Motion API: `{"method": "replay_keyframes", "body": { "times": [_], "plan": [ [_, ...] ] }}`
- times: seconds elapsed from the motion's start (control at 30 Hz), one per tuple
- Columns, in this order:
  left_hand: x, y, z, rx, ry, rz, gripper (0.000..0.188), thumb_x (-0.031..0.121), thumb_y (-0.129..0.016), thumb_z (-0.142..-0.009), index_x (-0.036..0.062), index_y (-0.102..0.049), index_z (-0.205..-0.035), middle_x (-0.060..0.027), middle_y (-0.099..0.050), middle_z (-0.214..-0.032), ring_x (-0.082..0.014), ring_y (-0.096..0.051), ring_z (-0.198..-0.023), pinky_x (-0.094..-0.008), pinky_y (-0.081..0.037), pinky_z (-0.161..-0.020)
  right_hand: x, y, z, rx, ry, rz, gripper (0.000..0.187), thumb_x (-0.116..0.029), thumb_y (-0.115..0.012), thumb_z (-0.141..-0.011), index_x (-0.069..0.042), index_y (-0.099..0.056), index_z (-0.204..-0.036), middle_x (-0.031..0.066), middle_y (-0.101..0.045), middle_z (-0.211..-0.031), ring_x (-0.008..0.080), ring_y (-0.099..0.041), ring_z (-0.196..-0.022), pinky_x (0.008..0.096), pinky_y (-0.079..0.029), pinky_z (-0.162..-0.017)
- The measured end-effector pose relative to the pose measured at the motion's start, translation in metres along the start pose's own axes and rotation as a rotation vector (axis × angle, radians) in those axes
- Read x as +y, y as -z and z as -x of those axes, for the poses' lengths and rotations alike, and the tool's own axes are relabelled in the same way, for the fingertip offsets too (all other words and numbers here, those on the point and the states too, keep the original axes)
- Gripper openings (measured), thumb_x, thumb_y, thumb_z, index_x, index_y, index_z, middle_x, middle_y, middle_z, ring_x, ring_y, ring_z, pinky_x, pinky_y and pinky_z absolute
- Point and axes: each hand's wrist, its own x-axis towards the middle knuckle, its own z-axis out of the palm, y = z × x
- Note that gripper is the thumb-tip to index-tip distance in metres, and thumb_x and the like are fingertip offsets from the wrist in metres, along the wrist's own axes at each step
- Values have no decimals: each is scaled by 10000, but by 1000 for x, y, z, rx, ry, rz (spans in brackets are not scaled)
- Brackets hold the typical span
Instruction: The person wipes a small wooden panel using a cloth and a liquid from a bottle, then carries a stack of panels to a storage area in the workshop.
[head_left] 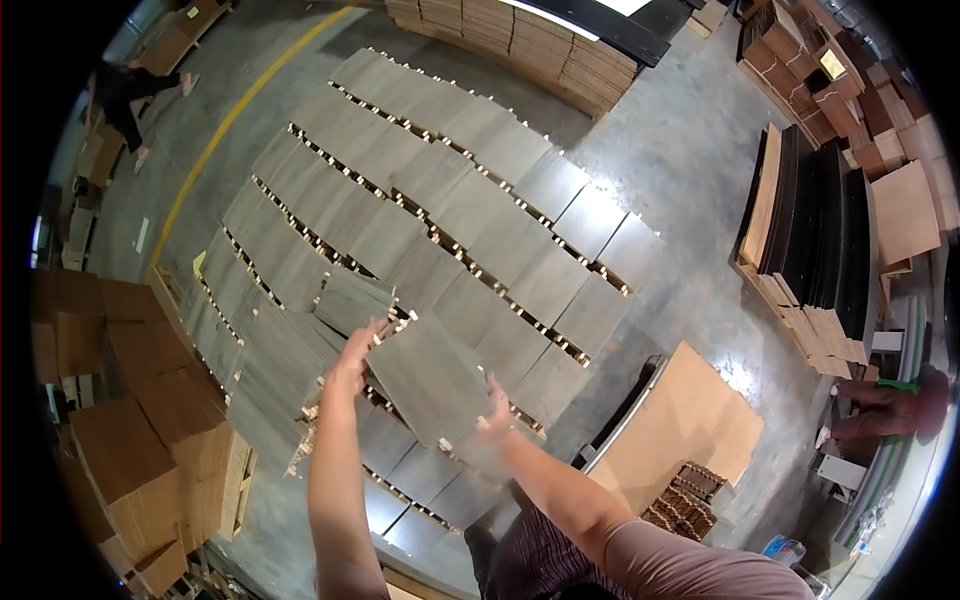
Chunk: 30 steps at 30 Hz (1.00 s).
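A flat grey rectangular panel [428,378] lies tilted between my hands, above the rows of similar panels. My left hand [352,362] grips its left edge, with the fingers toward the far corner. At the right edge is my right hand [493,408], closed on the panel and a little blurred by motion. Just past my left hand, another grey panel [355,298] rests askew. Several overlapping grey panels [275,365] lie to the left. Small pale blocks [410,205] stick out along the panels' edges.
Long rows of grey panels [430,180] cover the floor ahead. Brown cartons [130,400] stand at left, and stacked board [540,55] at the far side. A tan board [680,430] is near right; dark panels [810,220] stand beyond it. Other people are at the far left and right.
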Motion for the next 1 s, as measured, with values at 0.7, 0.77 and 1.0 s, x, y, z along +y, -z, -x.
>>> {"method": "replay_keyframes", "body": {
  "times": [0.7,0.77,1.0],
  "plan": [
    [-225,-33,5,56,-401,953,528,465,-421,-999,101,-466,-1378,-76,-516,-1368,-282,-497,-1223,-400,-411,-1038,-70,-98,-23,-479,262,1364,643,-463,-393,-1001,-24,-342,-1469,144,-411,-1482,249,-392,-1351,346,-318,-1111],
    [-162,-77,23,94,-346,963,516,452,-429,-999,93,-474,-1367,-81,-528,-1351,-277,-502,-1215,-388,-418,-1031,-82,-75,-41,-407,267,1286,744,-563,-370,-977,3,-342,-1459,196,-389,-1490,307,-366,-1380,364,-303,-1121],
    [-136,-45,27,-128,-156,1534,522,448,-397,-1005,102,-443,-1394,-84,-503,-1379,-280,-487,-1239,-400,-402,-1048,-66,-113,-23,-595,62,1090,773,-545,-408,-958,34,-302,-1460,167,-378,-1484,243,-386,-1335,345,-329,-1093]
  ]
}}
